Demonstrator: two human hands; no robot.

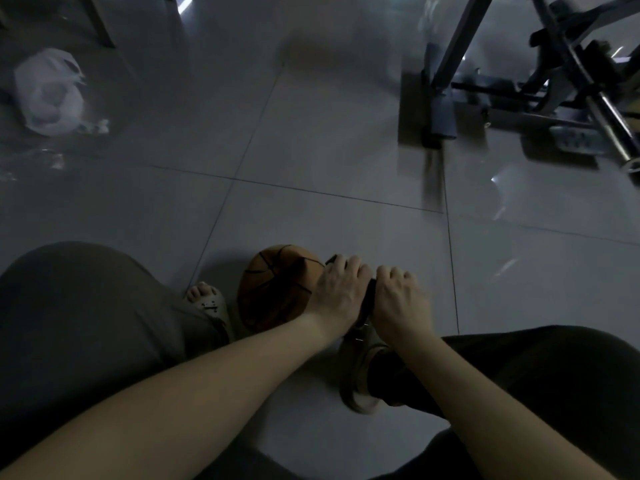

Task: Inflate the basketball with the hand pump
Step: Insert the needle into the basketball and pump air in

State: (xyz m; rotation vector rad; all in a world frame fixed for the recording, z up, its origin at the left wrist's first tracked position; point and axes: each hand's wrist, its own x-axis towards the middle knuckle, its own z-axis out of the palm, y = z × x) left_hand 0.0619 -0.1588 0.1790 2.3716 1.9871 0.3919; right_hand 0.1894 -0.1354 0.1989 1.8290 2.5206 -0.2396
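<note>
An orange basketball (273,289) rests on the grey tiled floor between my two feet, partly dented at its upper right. A black hand pump (370,296) shows only as a dark strip between my hands, and its body is mostly hidden. My left hand (337,292) is closed over the pump's handle right beside the ball. Just to its right, my right hand (398,303) grips the same pump. Where the pump meets the ball is covered by my hands.
My sandalled left foot (207,303) and right foot (363,368) flank the ball, with my knees at the frame's lower corners. A white plastic bag (50,93) lies far left. A dark metal frame of exercise gear (519,81) stands at the upper right.
</note>
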